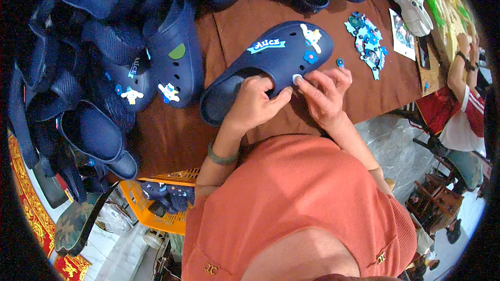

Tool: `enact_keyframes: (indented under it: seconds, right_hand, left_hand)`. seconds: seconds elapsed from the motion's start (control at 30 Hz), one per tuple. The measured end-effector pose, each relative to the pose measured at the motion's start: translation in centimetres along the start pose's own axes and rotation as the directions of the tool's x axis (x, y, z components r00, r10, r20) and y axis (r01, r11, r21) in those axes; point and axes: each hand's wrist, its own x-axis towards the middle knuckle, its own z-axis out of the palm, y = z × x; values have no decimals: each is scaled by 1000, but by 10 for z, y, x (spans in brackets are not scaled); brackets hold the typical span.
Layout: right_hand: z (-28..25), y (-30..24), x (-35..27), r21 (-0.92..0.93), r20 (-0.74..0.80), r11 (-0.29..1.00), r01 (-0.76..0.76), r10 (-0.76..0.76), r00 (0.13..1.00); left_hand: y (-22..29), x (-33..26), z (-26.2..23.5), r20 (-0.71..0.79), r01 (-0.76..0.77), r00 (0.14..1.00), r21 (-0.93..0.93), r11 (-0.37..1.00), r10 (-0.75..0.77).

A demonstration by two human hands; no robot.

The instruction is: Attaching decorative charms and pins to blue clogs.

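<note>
A navy blue clog (285,61) lies on the brown cloth in front of me, its toe pointing to the upper right. On its upper sit a lettered banner charm (266,45), a white character charm (312,36) and a blue flower charm (311,56). My left hand (255,103) grips the clog's near side, fingers reaching into the foot opening and thumb outside. At the near side edge, my right hand (325,93) pinches a small pale charm (297,78) against the clog. One small dark blue charm (340,63) rests on the cloth just beyond my right fingers.
Navy clogs (174,57) crowd the left, more along the far edge. Right of my clog lies a pile of blue charms (367,41), near a printed card (402,35) and white clog (409,2). An orange crate (140,211) stands below left. Another person's arm (458,70) shows far right.
</note>
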Motion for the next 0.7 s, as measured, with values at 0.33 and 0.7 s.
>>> enact_keyframes:
  seconds: [0.33,0.7]
  right_hand:
    - [-3,-10,-21,2,227,998,-57,55,972]
    - [-2,-14,-18,48,318,984,-170,146,937]
  left_hand:
    - [11,3,3,-3,21,1000,287,958,-21]
    - [8,0,10,-110,-23,993,258,966,53]
